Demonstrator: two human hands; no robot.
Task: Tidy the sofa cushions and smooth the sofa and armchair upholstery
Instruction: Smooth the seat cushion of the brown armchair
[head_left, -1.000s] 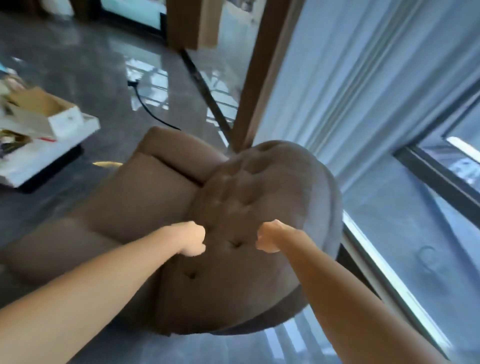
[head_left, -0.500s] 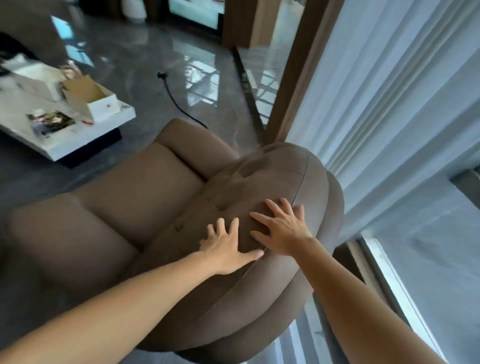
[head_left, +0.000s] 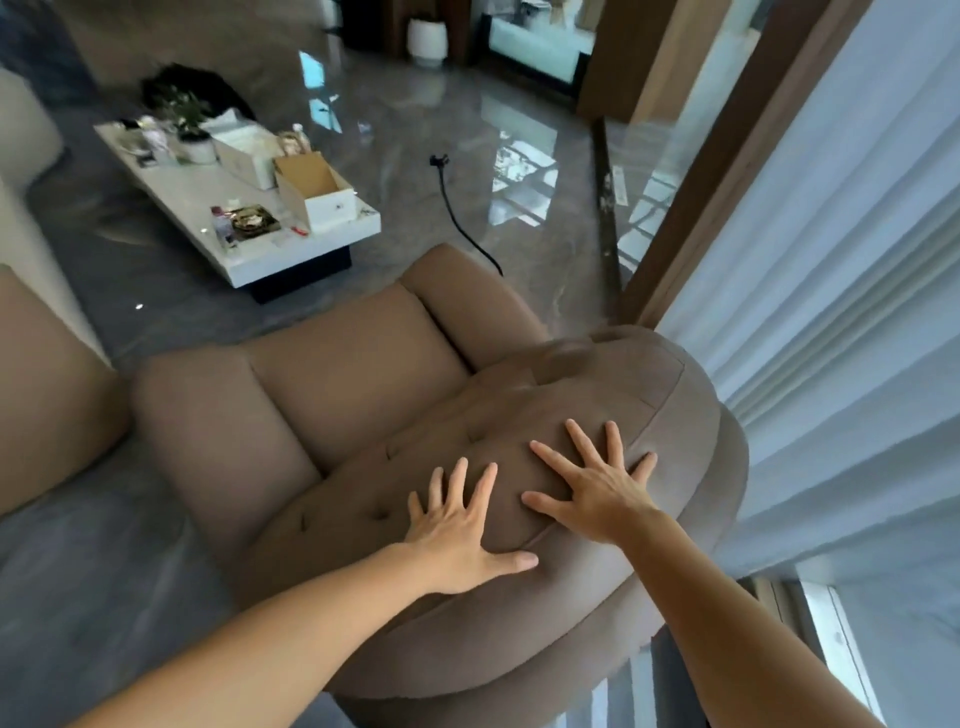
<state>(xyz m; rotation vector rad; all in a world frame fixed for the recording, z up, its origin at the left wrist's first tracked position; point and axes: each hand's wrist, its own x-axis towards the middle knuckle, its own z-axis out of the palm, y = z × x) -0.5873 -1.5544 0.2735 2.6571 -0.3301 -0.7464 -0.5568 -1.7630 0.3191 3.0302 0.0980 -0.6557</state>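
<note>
A brown upholstered armchair (head_left: 353, 374) fills the middle of the head view, seen from behind its tufted, rounded backrest (head_left: 649, 395). My left hand (head_left: 457, 525) lies flat on the lower backrest with fingers spread. My right hand (head_left: 597, 488) presses flat just to its right, fingers fanned toward the backrest's top edge. Neither hand holds anything. The seat cushion and both padded arms show beyond the backrest.
A white low table (head_left: 270, 249) with boxes, a plant and small items stands on the glossy grey floor ahead. A black cable (head_left: 457, 218) trails across the floor. White curtains (head_left: 831, 312) hang close on the right. Another brown seat (head_left: 47, 395) is at left.
Both hands went from closed fists against the backrest to open, flat palms with spread fingers. My view has lifted, showing more of the room and table.
</note>
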